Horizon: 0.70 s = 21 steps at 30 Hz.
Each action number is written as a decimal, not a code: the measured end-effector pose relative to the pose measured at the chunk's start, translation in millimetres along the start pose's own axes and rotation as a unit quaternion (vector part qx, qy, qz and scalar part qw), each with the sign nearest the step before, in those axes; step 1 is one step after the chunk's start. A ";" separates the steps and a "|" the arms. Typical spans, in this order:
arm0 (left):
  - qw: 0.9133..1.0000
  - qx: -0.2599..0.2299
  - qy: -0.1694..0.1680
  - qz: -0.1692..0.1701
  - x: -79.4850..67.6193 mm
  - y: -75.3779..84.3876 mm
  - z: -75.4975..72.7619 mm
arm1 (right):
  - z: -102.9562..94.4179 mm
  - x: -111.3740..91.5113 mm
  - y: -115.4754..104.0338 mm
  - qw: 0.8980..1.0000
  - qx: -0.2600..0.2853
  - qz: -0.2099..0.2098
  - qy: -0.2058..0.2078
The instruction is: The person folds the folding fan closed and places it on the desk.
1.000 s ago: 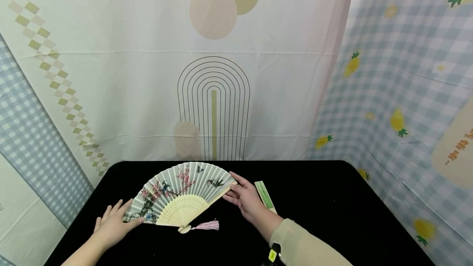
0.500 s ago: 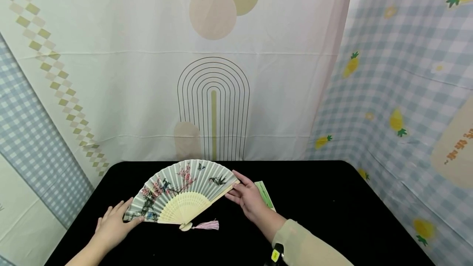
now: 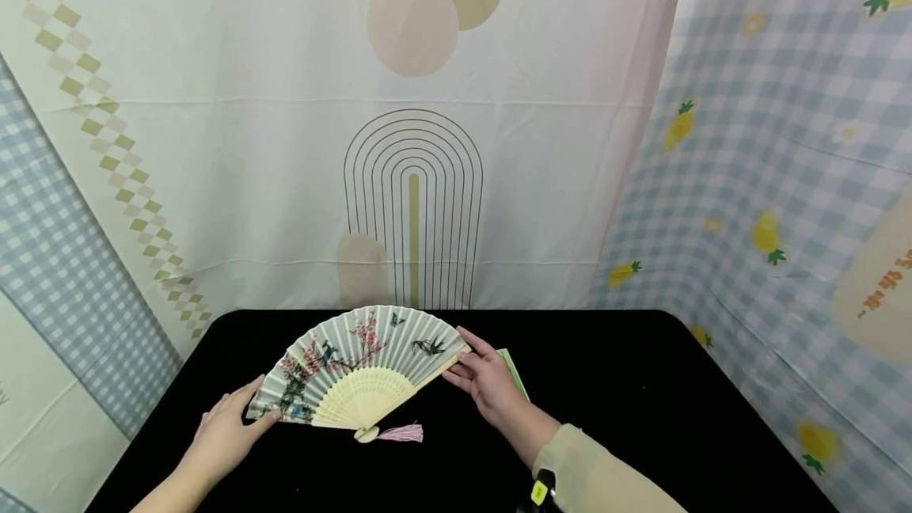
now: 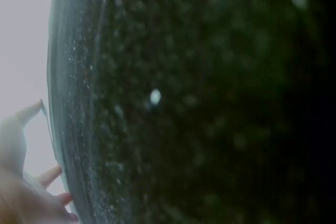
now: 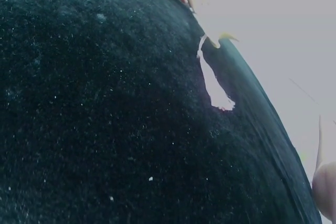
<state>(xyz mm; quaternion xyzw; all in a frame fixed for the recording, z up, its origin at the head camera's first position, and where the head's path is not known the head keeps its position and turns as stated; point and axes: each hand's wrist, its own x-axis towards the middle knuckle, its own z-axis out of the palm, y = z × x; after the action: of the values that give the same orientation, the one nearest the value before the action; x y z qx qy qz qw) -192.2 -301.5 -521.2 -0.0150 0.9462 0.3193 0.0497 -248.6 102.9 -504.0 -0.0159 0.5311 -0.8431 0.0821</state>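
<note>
Head view first: a folding fan [image 3: 359, 374] is laid fully spread on the black table [image 3: 641, 418], a bit left of the middle and close to the far edge. It's pale paper painted with pink blossoms and small birds, with cream slats that meet at a pivot near the front, where a pink tassel [image 3: 401, 434] is trailed off to the right on the cloth. The left hand [image 3: 229, 426] is laid flat at the fan's left end, fingers straight and relaxed, fingertips touching the outermost rib, nothing gripped. The right hand [image 3: 487, 377] is set at the fan's right end, fingers stretched out and touching the outer rib there, also not wrapped round anything. A green strip-like sleeve [image 3: 514, 370] is seen just behind the right hand, partly hidden by it. A pale sleeve is worn on the right forearm. Patterned cloth [image 3: 413, 141] is hung behind the table and along both sides.

Left wrist view: mostly filled by blurry dark table fabric seen very close. A few fingertips [image 4: 31, 113] are caught at the lower left edge, held loosely straight; the fan can't be made out.

Right wrist view: same deal, dark speckled cloth up close, with a blurred bit of skin at the lower right. The hand's shape can't be judged from here.
</note>
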 end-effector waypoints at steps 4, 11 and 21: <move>1.000 -0.003 0.001 -0.005 1.1 4.0 0.4 | -3.5 -0.5 -1.8 1.000 0.003 0.001 0.002; 1.000 -0.002 0.001 -0.001 -0.1 9.4 0.9 | -9.4 -3.9 -8.1 1.000 0.009 0.004 0.005; 1.000 -0.028 -0.001 0.006 -1.3 18.1 2.5 | -17.7 -6.6 -16.4 1.000 0.006 -0.009 0.016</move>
<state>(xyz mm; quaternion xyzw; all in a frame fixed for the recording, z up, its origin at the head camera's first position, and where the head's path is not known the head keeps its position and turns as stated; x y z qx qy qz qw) -191.8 -285.5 -512.1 -0.0108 0.9370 0.3459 0.0483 -246.1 126.7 -496.5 -0.0071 0.5269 -0.8474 0.0658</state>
